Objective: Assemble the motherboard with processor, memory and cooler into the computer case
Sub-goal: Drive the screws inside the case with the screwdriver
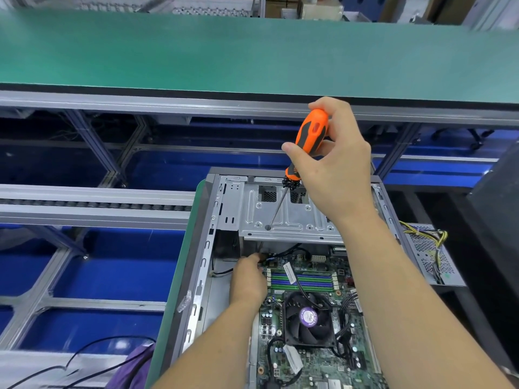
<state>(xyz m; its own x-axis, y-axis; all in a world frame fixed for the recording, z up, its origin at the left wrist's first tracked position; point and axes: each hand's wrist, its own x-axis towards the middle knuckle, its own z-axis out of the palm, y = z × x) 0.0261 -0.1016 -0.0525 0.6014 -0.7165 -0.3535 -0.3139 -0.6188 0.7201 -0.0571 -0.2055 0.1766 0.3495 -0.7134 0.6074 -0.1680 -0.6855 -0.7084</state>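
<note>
Where it lies in the case (206,248), green motherboard (309,276) with black fan (309,324).

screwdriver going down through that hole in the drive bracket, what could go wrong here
1. The screwdriver shaft passes through a hole in the drive bracket, so its tip is hidden; it may miss the screw and scratch the motherboard.
2. The left hand has its fingertips under the bracket, near the tip's path, and could get poked.
3. The black cable there could get snagged.
</note>
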